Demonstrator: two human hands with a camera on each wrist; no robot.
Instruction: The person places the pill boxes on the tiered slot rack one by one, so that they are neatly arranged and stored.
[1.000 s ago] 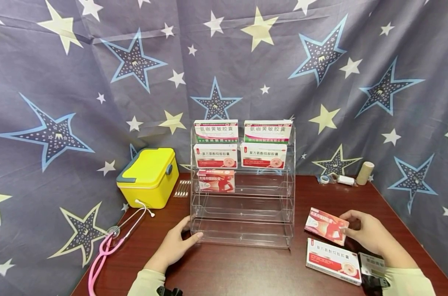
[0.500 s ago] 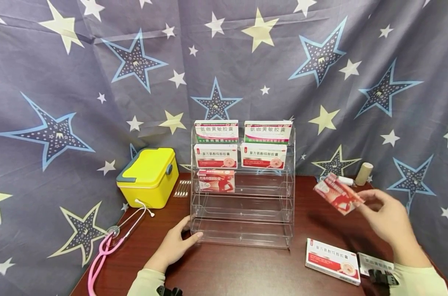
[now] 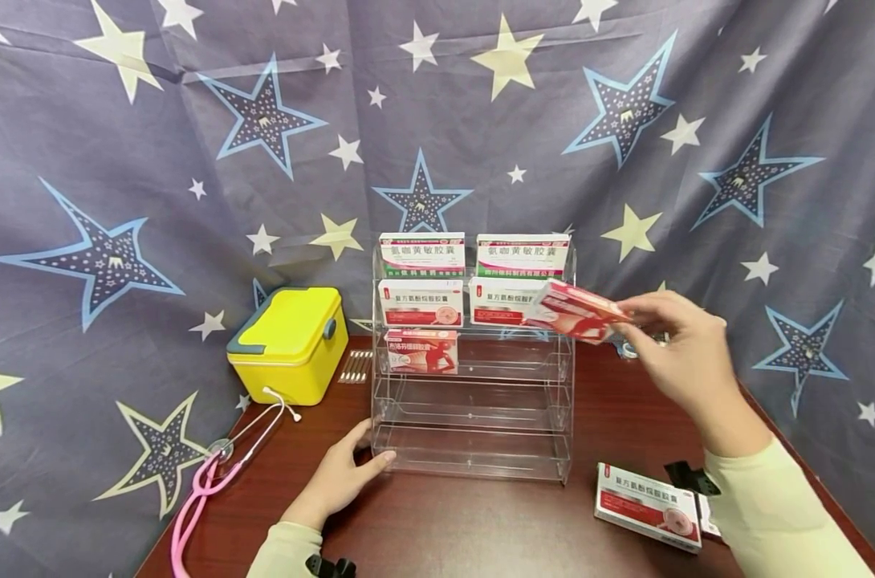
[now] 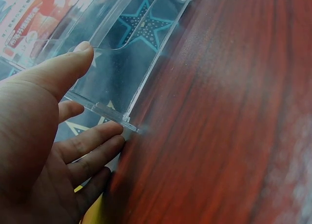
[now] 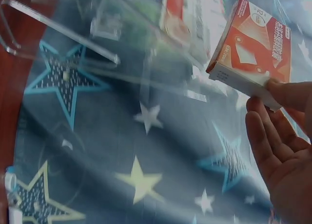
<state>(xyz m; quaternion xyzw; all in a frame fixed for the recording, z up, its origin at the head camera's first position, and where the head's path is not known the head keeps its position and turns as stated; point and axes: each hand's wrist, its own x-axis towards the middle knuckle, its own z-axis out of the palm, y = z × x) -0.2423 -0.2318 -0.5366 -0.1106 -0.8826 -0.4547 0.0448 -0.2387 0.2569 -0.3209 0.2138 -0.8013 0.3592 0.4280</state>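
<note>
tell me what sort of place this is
Probably a staged pharmacy-style display rather than a real shop: a clear tiered rack holds medicine boxes, a pink stethoscope lies to its left, and star-patterned fabric hangs behind.

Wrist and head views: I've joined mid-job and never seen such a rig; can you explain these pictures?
There's no machine: a person works bare-handed. The wide picture looks down from the head; the two close ones look out from each wrist. The right hand pinches a red medicine box, raised near a clear rack. The left hand is at the rack's lower corner. Five boxes show on its upper three tiers. On the table are a white-and-red box, yellow case, pink stethoscope and swabs.
</note>
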